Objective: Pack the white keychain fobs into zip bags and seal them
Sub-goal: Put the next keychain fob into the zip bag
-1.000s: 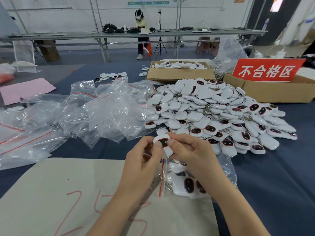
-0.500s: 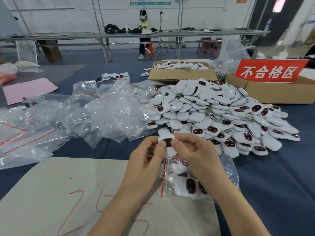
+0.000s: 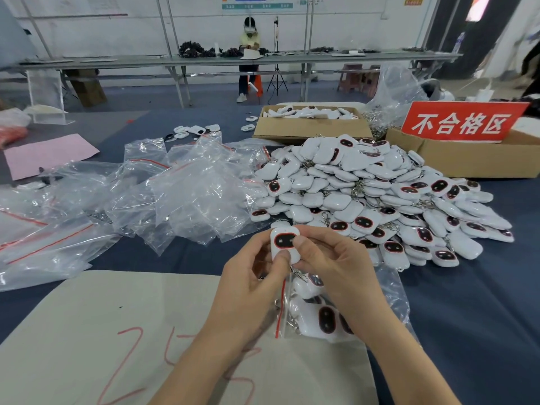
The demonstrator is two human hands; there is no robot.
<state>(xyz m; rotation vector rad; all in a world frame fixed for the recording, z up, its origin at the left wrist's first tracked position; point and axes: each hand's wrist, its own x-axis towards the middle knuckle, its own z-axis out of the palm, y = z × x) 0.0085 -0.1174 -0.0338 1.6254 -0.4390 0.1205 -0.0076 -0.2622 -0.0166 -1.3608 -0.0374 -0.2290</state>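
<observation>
Dark blue cloth (image 3: 467, 317) covers a big table in a work room, and a long grey bench (image 3: 204, 58) stands by the white back wall. A flat, pale sheet (image 3: 102, 331) with red numbers drawn on it lies near the front edge.

Both hands are up over this sheet, holding one white fob (image 3: 285, 244) between them. The fob is smooth and shiny, a square with round corners. It has a dark oval window with a red rim on its front. A little metal chain (image 3: 298, 273) hangs from its bottom end. The left hand (image 3: 248, 287) pinches the fob with its thumb on the low part of the front and its fingers curled behind. The right hand (image 3: 336, 267) pinches the right side, with its thumb beside the dark window.

Just under the hands lies a clear zip bag (image 3: 391, 293) with a red strip along its top. It has a few fobs inside. It is hard to tell if its top is zipped.

Behind the hands sits a big heap of fobs (image 3: 365, 194). To the left is a crinkly pile of clear bags (image 3: 175, 194). Two brown card boxes (image 3: 309, 128) stand at the back, and a red sign (image 3: 461, 121) with white writing leans on the right one.
</observation>
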